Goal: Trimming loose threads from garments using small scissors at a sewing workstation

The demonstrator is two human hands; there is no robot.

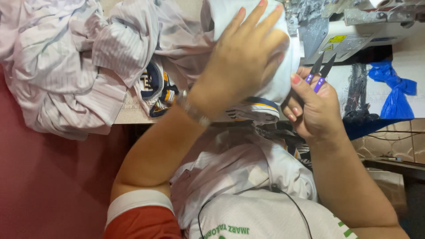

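Holding snips (pixel 319 74) in the right hand (pixel 312 108), fingers curled shut round the purple handles, blades slightly apart and pointing up beside the white garment (pixel 283 75). Left hand (pixel 245 57) lies flat, fingers spread, pressing that garment near the sewing machine (pixel 349 31). Risks: blade tips sit just beside the fabric and left fingers, so a slip could nick either. Striped pile (pixel 66 66) could slide off the table edge.

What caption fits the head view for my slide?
Left hand presses white fabric flat while right hand grips purple-handled thread snips beside a sewing machine.
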